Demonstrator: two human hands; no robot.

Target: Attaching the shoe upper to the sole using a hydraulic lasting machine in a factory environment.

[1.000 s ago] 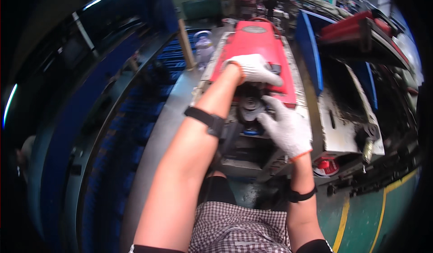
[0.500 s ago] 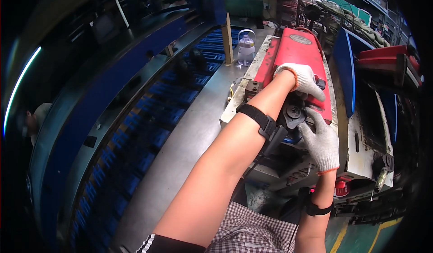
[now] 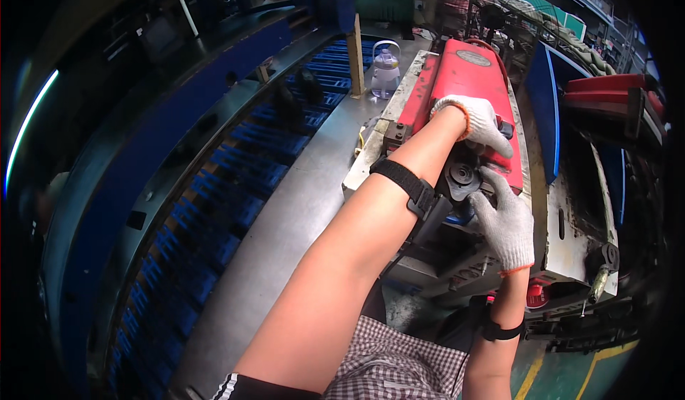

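Observation:
My left hand [image 3: 481, 123], in a white knitted glove, lies over the front of a red machine cover [image 3: 467, 70]. Its fingers curl down beside a small black knob [image 3: 505, 128]; what they close on is hidden. Below it sits a dark round machine part [image 3: 462, 176] with a ringed centre. My right hand [image 3: 508, 223], gloved alike, is at the right side of this part. Its thumb and forefinger are apart, with their tips at or near the rim. A blue piece [image 3: 460, 216] shows underneath.
A clear bottle [image 3: 386, 74] stands on the metal table [image 3: 300, 186] left of the machine. Farther left run blue slatted racks [image 3: 207, 236]. A blue panel [image 3: 554, 114] and another machine body [image 3: 571, 236] are close on the right.
The view has shifted slightly. Both hands stay at nearly the same places on the machine, and my right thumb and forefinger look a little farther apart.

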